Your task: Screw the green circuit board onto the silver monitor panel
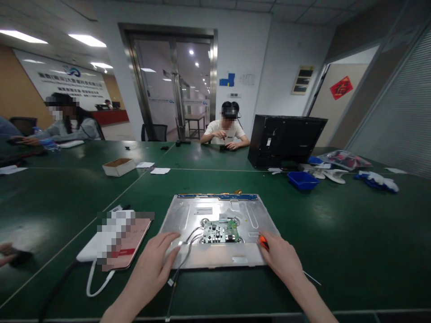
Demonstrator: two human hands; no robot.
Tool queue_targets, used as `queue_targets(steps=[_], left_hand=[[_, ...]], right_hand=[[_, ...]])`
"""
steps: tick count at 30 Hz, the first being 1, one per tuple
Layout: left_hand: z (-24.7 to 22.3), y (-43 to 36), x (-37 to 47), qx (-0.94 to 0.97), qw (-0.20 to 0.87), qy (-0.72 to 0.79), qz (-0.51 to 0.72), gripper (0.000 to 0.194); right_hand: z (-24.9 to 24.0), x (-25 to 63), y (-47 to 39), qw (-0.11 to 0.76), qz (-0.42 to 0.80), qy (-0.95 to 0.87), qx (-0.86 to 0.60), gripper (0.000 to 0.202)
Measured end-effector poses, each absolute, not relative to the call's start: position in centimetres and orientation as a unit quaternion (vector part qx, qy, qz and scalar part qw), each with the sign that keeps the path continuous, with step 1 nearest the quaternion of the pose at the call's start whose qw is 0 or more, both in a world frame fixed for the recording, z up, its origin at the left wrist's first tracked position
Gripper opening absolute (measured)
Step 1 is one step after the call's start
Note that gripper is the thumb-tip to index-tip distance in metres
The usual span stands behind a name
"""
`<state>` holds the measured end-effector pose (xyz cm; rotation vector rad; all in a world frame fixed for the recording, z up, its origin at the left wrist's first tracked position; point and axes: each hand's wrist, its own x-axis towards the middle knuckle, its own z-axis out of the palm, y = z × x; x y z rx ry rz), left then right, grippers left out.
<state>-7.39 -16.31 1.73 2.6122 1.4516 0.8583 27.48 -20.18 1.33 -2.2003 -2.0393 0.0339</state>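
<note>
A bare metal-backed display panel (215, 258) lies before me, with a green circuit board (220, 231) at its middle and a blue board strip (215, 196) along the far edge. Grey cables (188, 244) run from the circuit board over the near left edge, beside my left hand. My left hand (153, 260) grips the panel's left edge, thumb and forefinger on top. At the right edge, my right hand (283, 255) is closed around a screwdriver (263, 242); its orange handle shows at the fingers and its thin shaft sticks out behind the wrist.
Left of the panel are a white power bank-like device and a pink phone-shaped item (136, 244), partly blurred. Farther off are a white box (118, 167), a blue tray (303, 180), gloves (377, 180) and a black monitor (286, 141). A person (227, 128) works opposite; others sit left.
</note>
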Motion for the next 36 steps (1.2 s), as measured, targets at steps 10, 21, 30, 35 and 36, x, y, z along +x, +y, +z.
queue_targets(steps=[10,21,30,35,36], left_hand=[[-1.5,-19.7,-7.5,0.844,-0.005,0.485,0.229,0.046],[-1.5,-19.1,-7.6,0.857,-0.001,0.498,0.135,0.055],[-1.6,-18.9,-8.0,0.862,0.006,0.485,0.145,0.055],[-1.0,-18.6,-7.9,0.851,0.044,0.511,0.111,0.054],[-0.9,-18.6,-7.8,0.849,0.049,0.515,0.107,0.053]], right_hand=[[1.3,25.3,-21.2,0.087,0.017,-0.677,-0.731,0.035],[0.0,25.9,-21.4,0.098,0.0,-0.661,-0.744,0.04],[-0.3,26.2,-21.5,0.107,-0.009,-0.671,-0.734,0.04],[-1.4,26.7,-21.0,0.088,0.014,-0.661,-0.745,0.042],[-1.6,26.8,-20.9,0.09,0.013,-0.662,-0.744,0.042]])
